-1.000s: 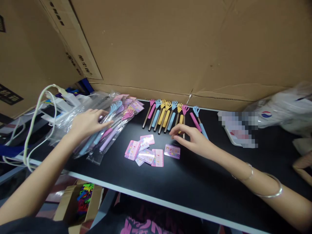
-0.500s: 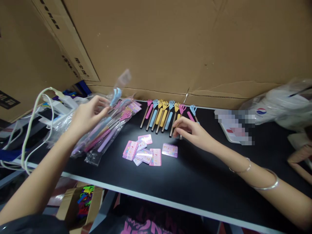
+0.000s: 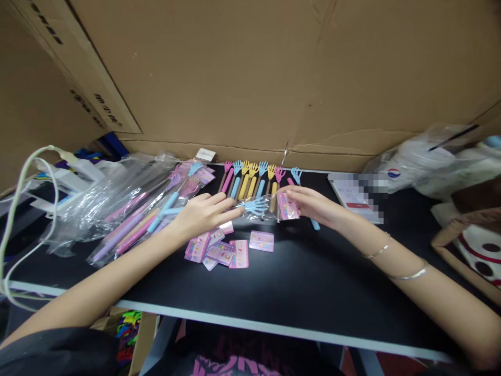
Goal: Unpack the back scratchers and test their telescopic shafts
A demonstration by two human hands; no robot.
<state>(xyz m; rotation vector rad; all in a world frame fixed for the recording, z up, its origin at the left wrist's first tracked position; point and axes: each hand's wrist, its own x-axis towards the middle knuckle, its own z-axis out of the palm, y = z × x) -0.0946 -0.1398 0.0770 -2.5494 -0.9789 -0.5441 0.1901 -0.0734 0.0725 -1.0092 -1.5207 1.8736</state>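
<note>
Both hands have met mid-table. Left hand (image 3: pixel 205 213) clamps a bagged blue scratcher (image 3: pixel 254 204), head just right of its fingers; right hand (image 3: pixel 315 206) pinches a pink card (image 3: pixel 288 206) against the bag's end. Loose cards (image 3: pixel 229 251) lie just below; bare table (image 3: pixel 313 282) toward the near edge.

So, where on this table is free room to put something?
Bare table along the front edge, between the pink cards and the right forearm. Crowded: the back scratchers at the back, the bagged pile at left.
</note>
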